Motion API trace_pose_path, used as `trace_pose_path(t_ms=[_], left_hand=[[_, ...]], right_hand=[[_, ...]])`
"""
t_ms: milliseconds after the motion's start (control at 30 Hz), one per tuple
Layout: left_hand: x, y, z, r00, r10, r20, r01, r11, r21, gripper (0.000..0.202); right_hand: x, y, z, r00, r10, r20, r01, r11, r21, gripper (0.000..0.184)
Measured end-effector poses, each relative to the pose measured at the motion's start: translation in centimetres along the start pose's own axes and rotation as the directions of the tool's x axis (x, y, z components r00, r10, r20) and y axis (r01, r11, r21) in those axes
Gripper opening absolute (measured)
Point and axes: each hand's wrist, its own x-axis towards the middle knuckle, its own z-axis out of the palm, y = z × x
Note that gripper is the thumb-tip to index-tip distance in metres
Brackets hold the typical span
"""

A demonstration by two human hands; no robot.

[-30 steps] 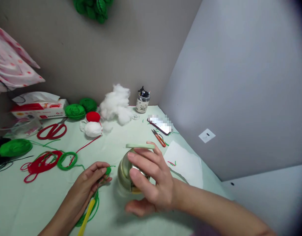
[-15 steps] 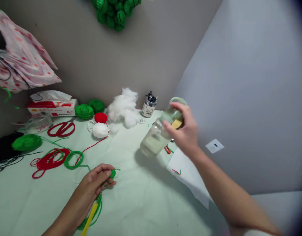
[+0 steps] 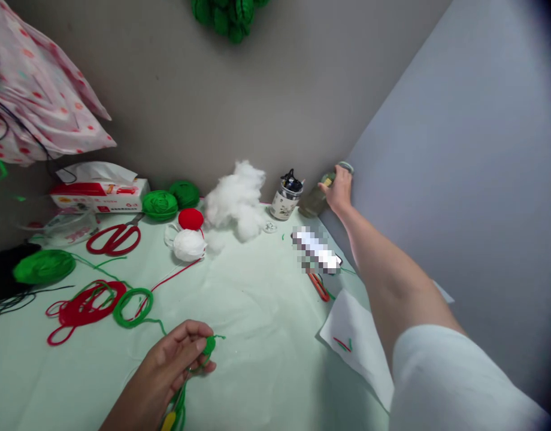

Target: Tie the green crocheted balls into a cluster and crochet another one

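My right hand (image 3: 337,189) reaches to the far right corner of the table and is wrapped round a clear bottle (image 3: 314,202) with a pale green lid, which leans there by the wall. My left hand (image 3: 179,364) rests near the front edge, its fingers pinched on a small green crochet piece (image 3: 209,345). A yellow-handled crochet hook (image 3: 169,420) and green yarn trail under that hand.
On the pale green table (image 3: 257,335) lie red scissors (image 3: 114,239), green yarn balls (image 3: 160,205), red and white yarn balls (image 3: 186,234), white stuffing (image 3: 239,196), a small jar (image 3: 287,201), orange snips (image 3: 318,285), white paper (image 3: 356,344), yarn loops (image 3: 93,300) and a tissue box (image 3: 98,193).
My right hand lifted the bottle from the table in front of me and carried it away to the far right corner. My left hand stayed put with the green piece.
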Motion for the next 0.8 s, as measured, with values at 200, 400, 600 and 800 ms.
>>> trace_pose_path(t_ms=[200,400,600,800], left_hand=[[0.4,0.3,-0.4,0.999,-0.042,0.031,0.042,0.999,0.016,0.029],[0.4,0.5,-1.0,0.992,-0.064,0.11,0.057,0.996,0.067,0.03],[0.4,-0.1,-1.3,0.993,-0.014,0.118,0.005,0.997,0.077,0.034],[0.2,-0.1,-1.1,0.987,0.037,0.154,-0.045,0.998,0.05,0.032]], right_hand=[[-2.7,0.7,-0.4,1.0,-0.017,-0.018,0.018,0.996,0.086,0.073],[-12.0,2.0,-1.1,0.93,0.098,0.354,-0.103,0.995,-0.005,0.091],[-16.5,2.3,-0.6,0.843,0.212,0.494,-0.187,0.977,-0.1,0.102],[-14.9,2.1,-0.1,0.884,0.336,0.325,-0.326,0.941,-0.087,0.1]])
